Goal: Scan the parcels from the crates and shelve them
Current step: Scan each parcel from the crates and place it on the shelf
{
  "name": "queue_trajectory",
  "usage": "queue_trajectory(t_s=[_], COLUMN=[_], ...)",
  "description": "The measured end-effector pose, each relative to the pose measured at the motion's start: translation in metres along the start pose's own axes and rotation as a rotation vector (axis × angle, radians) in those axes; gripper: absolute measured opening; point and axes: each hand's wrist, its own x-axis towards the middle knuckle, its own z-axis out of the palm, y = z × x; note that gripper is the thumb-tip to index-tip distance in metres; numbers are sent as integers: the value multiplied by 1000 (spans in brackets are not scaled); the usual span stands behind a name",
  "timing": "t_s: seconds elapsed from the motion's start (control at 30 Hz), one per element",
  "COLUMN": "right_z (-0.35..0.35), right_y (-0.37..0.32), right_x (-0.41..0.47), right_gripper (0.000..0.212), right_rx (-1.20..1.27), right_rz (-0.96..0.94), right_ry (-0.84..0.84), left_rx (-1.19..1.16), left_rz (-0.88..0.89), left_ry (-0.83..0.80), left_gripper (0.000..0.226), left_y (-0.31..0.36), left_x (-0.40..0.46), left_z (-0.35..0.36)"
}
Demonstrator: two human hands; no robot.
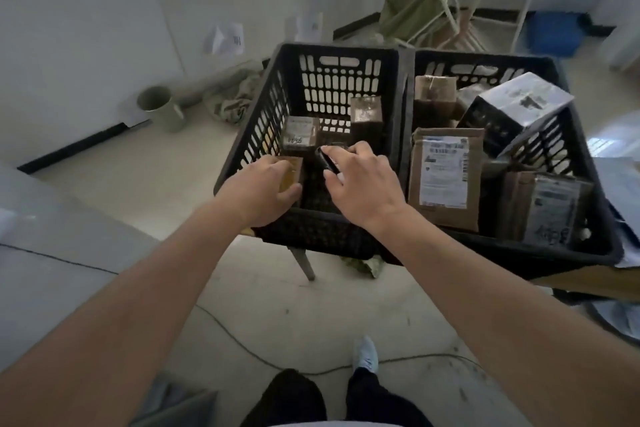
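Both arms reach straight out and down into the left crate [287, 87], forearms nearly parallel, wrists just past its near rim. The left hand [266, 185] sits palm-down over a small tan box [290, 173] at the crate's near left corner, fingers curled over the top and thumb wrapped along its near side, so it's gripping that parcel. The right hand [360, 180] is angled inward with the knuckles up, holding a dark handheld scanner [327, 161] that sticks out toward the far left from between thumb and forefinger; the other fingers are spread loosely.

Deeper in the same crate there's a labelled brown box [299, 135] toward the far left and a taller brown box [365, 114] standing against the far wall. The right crate [588, 246] touches the left one side by side and is much fuller: a flat cardboard parcel [445, 177] with a white label leans at its near left, a silver-wrapped box [516, 107] sits tilted on top at the far right, and more brown parcels are packed around them. Both crates rest on a wooden surface [588, 282], with the left crate hanging over its left edge.
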Motion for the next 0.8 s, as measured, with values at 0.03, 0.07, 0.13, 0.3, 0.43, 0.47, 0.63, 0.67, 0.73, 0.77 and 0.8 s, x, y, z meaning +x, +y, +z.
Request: queue_trajectory(t_s=[0.03, 0.07, 0.13, 0.3, 0.43, 0.47, 0.63, 0.67, 0.73, 0.77, 0.8], right_z=[4, 8, 17, 47, 72, 78, 96, 100, 107, 109, 110], right_y=[2, 4, 8, 15, 20, 21, 29, 30, 32, 32, 32], right_x=[11, 20, 40, 84, 111, 116, 130, 132, 135, 135, 136], right_gripper=[52, 52, 51, 50, 50, 50, 49, 49, 48, 48, 49], right_rx=[3, 9, 17, 15, 18, 19, 44, 49, 60, 65, 69], right_rz=[3, 8, 21, 61, 102, 108, 166, 176, 190, 196, 202], right_ry=[-19, -38, -75, -119, -146, -161, -194, -194, -195, -198, -202], left_rx=[-9, -21, -38, -27, 3, 6, 32, 33, 15, 9, 3], left_rz=[-10, -18, -30, -44, -74, -88, -114, -116, -132, -139, -145], left_ry=[-24, -45, -78, -198, -315, -342, -403, -394, -366, -354, -346], left_gripper=[54, 52, 48, 56, 71, 74, 97, 98, 96, 96, 96], left_y=[-2, -5, -13, -41, -60, -65, -71, -70, -70, -71, -71], left_x=[11, 23, 45, 107, 157, 166, 193, 197, 207, 210, 213], left_z=[2, 5, 11, 40, 71, 79, 110, 110, 109, 110, 112])
